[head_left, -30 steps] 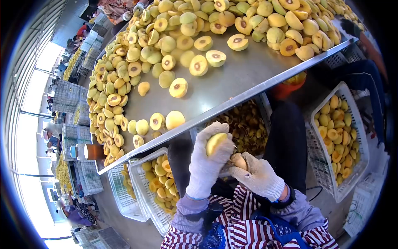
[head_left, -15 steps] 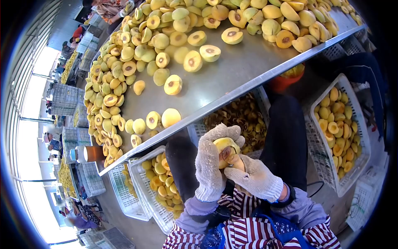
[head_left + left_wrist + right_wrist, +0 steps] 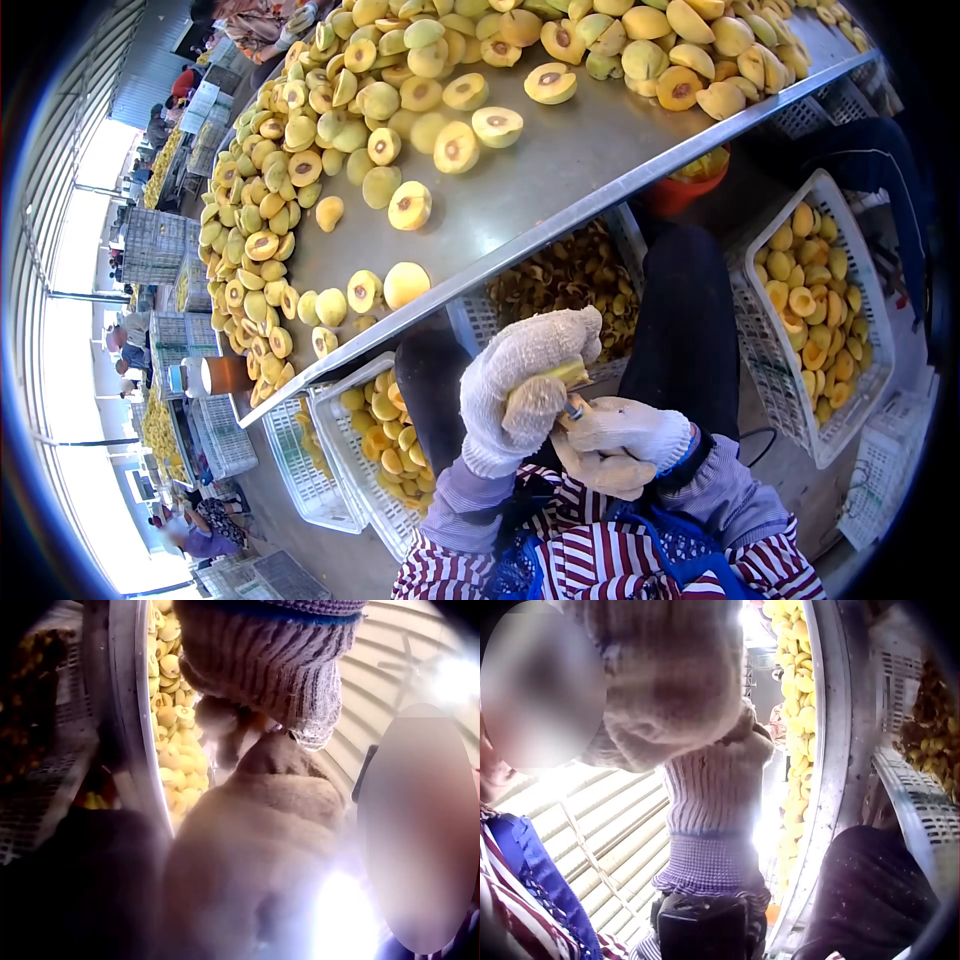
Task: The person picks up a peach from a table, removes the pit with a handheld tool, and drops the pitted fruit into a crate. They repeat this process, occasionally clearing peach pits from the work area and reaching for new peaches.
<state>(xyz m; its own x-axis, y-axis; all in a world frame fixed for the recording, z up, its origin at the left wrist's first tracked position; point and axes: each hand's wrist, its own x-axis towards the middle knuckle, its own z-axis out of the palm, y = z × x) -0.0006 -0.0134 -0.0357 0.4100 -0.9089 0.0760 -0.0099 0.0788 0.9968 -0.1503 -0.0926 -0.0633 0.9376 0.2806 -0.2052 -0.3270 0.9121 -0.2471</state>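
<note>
Head view: I'm watching the left hand (image 3: 508, 375) turning over, fingers gripping the fruit half (image 3: 566, 373), so its cut face is now hiding; the right hand (image 3: 622, 440) is gripping a metal-tipped tool (image 3: 574, 407) beside it.

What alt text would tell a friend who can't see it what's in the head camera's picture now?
A gloved left hand grips a yellow fruit piece while the gloved right hand holds a small, mostly hidden tool close to it. Beyond them, halved fruit is heaped on a metal table, with fruit-filled plastic crates lower down.
</note>
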